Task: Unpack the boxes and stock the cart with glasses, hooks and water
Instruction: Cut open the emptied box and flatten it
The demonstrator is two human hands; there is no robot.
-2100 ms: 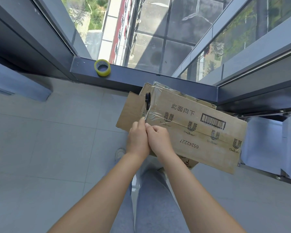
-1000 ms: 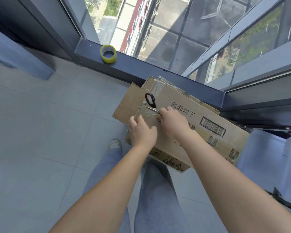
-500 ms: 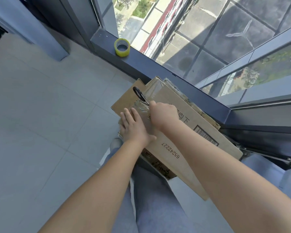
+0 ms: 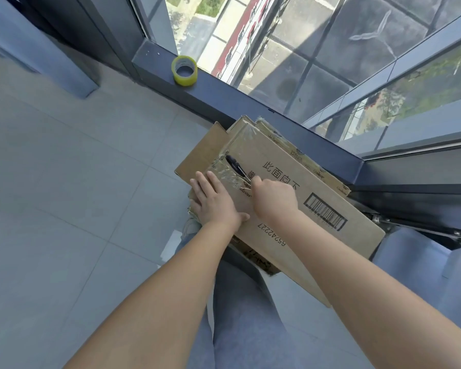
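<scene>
Box [image 4: 290, 209] sat at centre, 12 o'clock of knees | left hand [image 4: 214, 202] pressed flat on it | right hand [image 4: 273, 198] fisted round scissors [image 4: 237, 169] in tape | risk: blade slipping toward 9 o'clock, nicking left fingers [image 4: 201, 182]

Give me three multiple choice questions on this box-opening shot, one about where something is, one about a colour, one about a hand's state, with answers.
1. Where is the tape roll?
A. On the window ledge
B. On the cardboard box
C. On the floor

2. What colour is the tape roll?
A. Red
B. Yellow-green
C. White

3. What is the left hand doing?
A. Gripping the scissors
B. Hanging idle
C. Resting flat on the box

Answers: 1 A, it stands on the dark ledge. 2 B, its rim is yellow-green. 3 C, fingers straight on cardboard; the right hand holds the scissors.
</scene>
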